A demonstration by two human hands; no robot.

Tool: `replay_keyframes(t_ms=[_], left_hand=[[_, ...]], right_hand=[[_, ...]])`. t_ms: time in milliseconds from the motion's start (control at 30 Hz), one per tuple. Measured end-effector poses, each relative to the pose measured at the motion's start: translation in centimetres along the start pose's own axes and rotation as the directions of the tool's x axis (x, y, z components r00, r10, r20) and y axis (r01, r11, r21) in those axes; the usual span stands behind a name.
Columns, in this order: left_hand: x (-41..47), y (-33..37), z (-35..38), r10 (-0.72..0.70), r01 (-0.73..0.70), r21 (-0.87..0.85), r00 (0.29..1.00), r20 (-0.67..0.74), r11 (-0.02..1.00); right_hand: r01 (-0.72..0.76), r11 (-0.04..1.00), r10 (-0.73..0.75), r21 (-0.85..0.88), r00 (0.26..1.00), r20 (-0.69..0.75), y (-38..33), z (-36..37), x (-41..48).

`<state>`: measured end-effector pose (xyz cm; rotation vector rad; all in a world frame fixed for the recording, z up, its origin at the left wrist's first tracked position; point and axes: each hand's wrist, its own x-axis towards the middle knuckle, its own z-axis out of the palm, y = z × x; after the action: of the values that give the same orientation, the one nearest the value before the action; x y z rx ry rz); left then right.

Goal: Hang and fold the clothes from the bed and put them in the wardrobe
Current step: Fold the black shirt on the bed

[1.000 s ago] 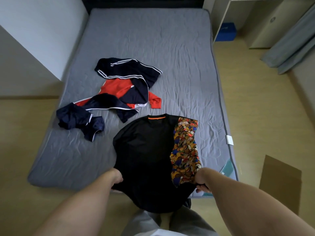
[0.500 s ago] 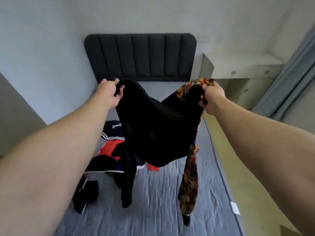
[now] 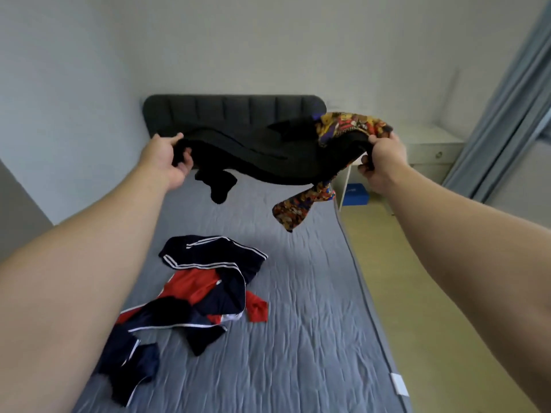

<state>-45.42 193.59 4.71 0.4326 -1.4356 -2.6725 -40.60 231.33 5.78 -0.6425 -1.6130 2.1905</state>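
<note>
On the grey bed [image 3: 298, 338], left of centre, in a heap: navy-and-red clothes [image 3: 202, 287]. Above it, held aloft and stretched roughly level: black shirt [image 3: 268, 153] with patterned sleeves. Left hand [image 3: 162, 162] grip curled round shirt's left edge; right hand [image 3: 383, 162] grip clenched on right edge.

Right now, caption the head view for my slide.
Left hand and right hand grip a black patterned-sleeve shirt above the bed; navy-red clothes lie below.
</note>
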Motion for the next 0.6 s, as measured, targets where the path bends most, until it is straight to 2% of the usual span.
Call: replay_keyframes(t_ms=[133, 267, 333, 433, 500, 600], left_hand=[[-0.4, -7.6, -7.7, -0.159, 0.199, 0.191, 0.966, -0.205, 0.961], [-0.7, -17.9, -16.1, -0.259, 0.403, 0.381, 0.889, -0.377, 0.832], [-1.6, -23.6, -19.9, -0.228, 0.439, 0.499, 0.874, -0.428, 0.747], [-3.8, -32.0, -26.0, -0.139, 0.391, 0.738, 0.914, -0.380, 0.550], [-6.0, -36.9, -30.0, -0.136, 0.354, 0.872, 0.935, -0.327, 0.339], [-9.5, -43.0, -35.7, -0.197, 0.340, 0.938, 0.926, -0.322, 0.068]], right_hand=[[-0.184, 0.979, 0.168, -0.091, 0.973, -0.159, 7.5, -4.6, 0.8], [-0.372, 0.900, 0.301, -0.229, 0.908, -0.292, 17.6, -9.7, 0.9], [-0.499, 0.830, 0.409, -0.249, 0.848, -0.337, 23.9, -12.5, 0.2], [-0.598, 0.740, 0.482, -0.308, 0.791, -0.377, 33.4, -16.4, -1.8], [-0.662, 0.662, 0.528, -0.352, 0.744, -0.409, 40.2, -19.7, -3.9], [-0.741, 0.532, 0.588, -0.411, 0.672, -0.451, 49.1, -24.5, -7.3]])
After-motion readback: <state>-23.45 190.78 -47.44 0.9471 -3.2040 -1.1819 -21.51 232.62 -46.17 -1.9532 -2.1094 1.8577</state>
